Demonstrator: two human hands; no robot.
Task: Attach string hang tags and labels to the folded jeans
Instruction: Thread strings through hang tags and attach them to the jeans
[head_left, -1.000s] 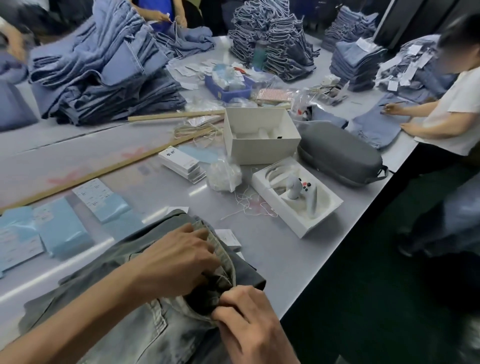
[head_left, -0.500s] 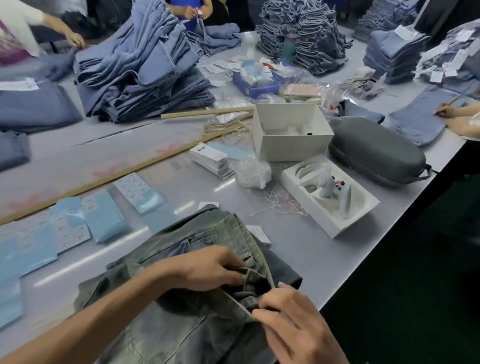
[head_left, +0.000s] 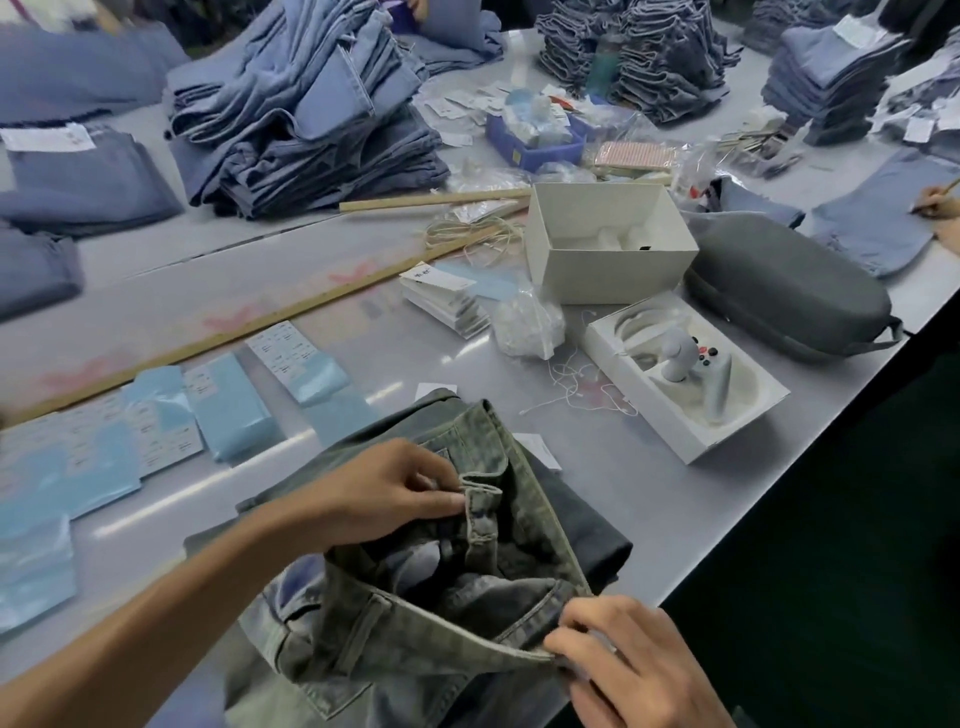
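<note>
Left hand (head_left: 395, 488) pinches the waistband of the grey-green jeans (head_left: 457, 613); right hand (head_left: 634, 670), at five o'clock, pinches the near edge, hands apart, waist gaping.

dim, cool overhead light streaks glare across the table (head_left: 649, 483); far edges smear with motion blur, wide-angle bending the corners.

jeans (head_left: 426, 613) legs cropped below, label sheets (head_left: 156, 436) print unreadable
</note>
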